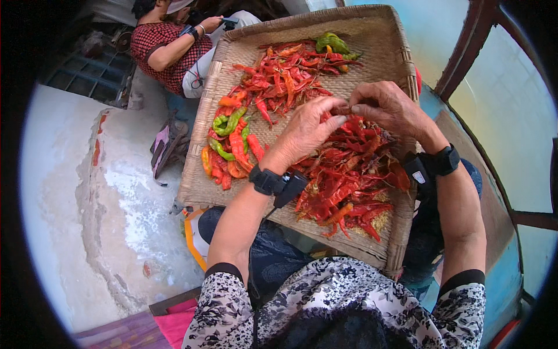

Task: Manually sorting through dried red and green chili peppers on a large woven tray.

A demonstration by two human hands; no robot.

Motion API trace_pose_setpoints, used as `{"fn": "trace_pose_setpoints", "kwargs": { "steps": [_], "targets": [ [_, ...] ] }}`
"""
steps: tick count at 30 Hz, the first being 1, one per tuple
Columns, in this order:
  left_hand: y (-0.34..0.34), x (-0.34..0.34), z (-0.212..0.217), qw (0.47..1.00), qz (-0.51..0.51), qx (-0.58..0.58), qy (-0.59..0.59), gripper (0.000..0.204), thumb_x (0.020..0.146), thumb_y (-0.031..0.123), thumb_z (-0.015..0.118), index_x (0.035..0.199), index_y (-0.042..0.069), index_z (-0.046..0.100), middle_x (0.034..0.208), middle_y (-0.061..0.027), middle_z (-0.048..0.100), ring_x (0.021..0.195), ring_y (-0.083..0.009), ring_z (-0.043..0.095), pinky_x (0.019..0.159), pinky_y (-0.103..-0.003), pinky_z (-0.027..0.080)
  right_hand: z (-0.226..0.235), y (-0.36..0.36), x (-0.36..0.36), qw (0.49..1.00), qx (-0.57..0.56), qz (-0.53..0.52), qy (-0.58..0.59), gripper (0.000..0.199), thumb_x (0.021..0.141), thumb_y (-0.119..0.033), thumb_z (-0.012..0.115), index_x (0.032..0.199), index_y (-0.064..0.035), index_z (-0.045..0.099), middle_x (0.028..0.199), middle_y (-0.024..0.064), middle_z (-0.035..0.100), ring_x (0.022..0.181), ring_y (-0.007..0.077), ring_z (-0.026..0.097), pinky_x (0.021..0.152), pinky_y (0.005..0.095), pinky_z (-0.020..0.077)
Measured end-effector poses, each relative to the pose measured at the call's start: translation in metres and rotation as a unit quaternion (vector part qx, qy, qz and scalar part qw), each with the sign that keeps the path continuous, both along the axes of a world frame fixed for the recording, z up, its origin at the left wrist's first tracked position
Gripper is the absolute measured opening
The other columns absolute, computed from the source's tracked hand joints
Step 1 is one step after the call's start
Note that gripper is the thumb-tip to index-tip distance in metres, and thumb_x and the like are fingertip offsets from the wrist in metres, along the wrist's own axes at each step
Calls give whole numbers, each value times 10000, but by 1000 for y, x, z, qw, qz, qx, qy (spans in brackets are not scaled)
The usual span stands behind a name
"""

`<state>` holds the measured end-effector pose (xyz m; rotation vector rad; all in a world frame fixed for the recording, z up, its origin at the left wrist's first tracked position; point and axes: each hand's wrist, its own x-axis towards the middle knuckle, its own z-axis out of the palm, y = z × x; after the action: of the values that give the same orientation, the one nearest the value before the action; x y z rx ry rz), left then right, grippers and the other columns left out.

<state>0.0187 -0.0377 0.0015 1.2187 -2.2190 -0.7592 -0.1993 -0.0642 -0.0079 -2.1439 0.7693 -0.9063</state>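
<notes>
My left hand (pixel 307 129) and my right hand (pixel 390 109) meet over a woven tray (pixel 372 29), fingertips pinched close together. Between them is a small brownish-red chili pepper (pixel 345 109), mostly covered by my fingers. Right below lies a large heap of wrinkled red chili peppers (pixel 343 192), with pale yellow seeds (pixel 381 224) scattered around its lower edge. A second pile of red chili peppers (pixel 285 78) fills the tray's upper left. Green chili peppers (pixel 228 123) curl at the left side, and a bigger green pepper (pixel 332 43) sits near the far rim.
The tray rests across my lap. Beyond its far left corner sits another person (pixel 168 55) in a red checked top, holding a phone (pixel 230 23). A shoe (pixel 168 145) is on the pale, cracked floor (pixel 139 209). Framed glass panels (pixel 511 110) rise at the right.
</notes>
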Motion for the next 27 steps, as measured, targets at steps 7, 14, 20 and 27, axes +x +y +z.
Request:
{"fn": "trace_pose_setpoints", "kwargs": {
  "steps": [7,14,20,27],
  "targets": [
    [-17,21,15,986,163,46,-13,305,872,241,653,1115,57,657,945,-83,690,847,-155,636,775,-297,504,5,3,-1,997,51,-61,16,126,841,-82,625,936,-1,607,758,148,615,713,268,616,632,368,476],
    [-53,50,-17,974,182,-75,-111,298,858,264,618,1020,16,640,924,-147,682,834,-295,664,736,-420,523,3,3,-3,998,-40,-39,20,155,830,-91,627,939,18,606,817,176,625,769,314,634,685,391,503],
    [-23,29,-47,944,129,-4,-305,410,813,291,692,1081,3,577,1032,-219,637,981,-354,617,835,-447,484,4,3,-1,998,-24,-45,20,164,814,-108,627,921,16,619,805,189,625,759,343,626,677,404,495],
    [-1,19,-18,993,23,50,-105,313,805,227,694,1021,10,634,947,-114,673,884,-272,649,787,-357,489,7,3,-2,997,-2,-54,54,181,814,-121,637,935,13,624,837,192,634,788,345,629,689,412,496]
  ]
}}
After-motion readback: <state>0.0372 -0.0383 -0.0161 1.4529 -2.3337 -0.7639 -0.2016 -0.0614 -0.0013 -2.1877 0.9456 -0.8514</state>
